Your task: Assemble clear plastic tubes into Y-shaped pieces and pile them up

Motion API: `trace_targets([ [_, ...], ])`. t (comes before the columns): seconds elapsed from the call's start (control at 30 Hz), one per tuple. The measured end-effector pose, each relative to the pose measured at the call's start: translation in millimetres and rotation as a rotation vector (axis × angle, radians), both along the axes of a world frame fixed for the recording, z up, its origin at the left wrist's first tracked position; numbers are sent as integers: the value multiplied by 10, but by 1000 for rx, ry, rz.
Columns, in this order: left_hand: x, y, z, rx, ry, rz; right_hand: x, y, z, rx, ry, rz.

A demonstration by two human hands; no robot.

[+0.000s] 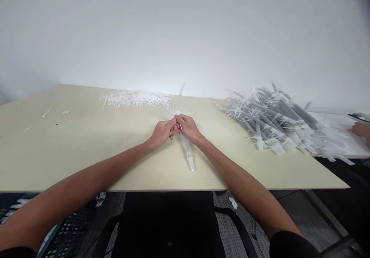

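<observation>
In the head view my right hand [188, 128] is closed around a translucent grey tube [185, 140] above the table. The tube's lower end carries a clear plastic fitting [190, 163] and points toward me, while its other end rises away past my fingers. My left hand [162, 133] is pinched closed right beside my right fingertips. A thin white cable tie [167, 108] sticks out up and left from between the hands, and more thin white strip shows at the tube near my right fingers. The exact grip of the fingertips is partly hidden.
A pile of white cable ties [135, 98] lies at the back of the pale table [86, 154]. A large heap of grey tubes with fittings [277, 115] covers the right side. Another person's hand [361, 129] shows at the far right. A blue crate [69, 231] is below left.
</observation>
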State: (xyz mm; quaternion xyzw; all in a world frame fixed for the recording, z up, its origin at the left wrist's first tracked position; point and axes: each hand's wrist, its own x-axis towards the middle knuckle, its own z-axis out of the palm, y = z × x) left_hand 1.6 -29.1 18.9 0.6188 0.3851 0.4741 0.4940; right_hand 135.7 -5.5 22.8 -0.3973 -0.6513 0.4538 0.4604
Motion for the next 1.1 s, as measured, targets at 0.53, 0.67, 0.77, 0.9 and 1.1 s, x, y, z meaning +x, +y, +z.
trace_targets([
  [0.53,-74,49,56,-272,6,-219,121,-26,132,-172,291,3],
  [0.67,-122,150,44,-346,-59,-108,143,-28,154,-209,317,50],
  [0.77,-134,150,63,-261,-29,-144,115,-45,151,-226,251,69],
  [0.9,-118,94,63,-164,28,-239,103,-37,115,-149,110,91],
  [1.1,-91,72,21,-144,89,-161,151,13,91,122,-250,-98],
])
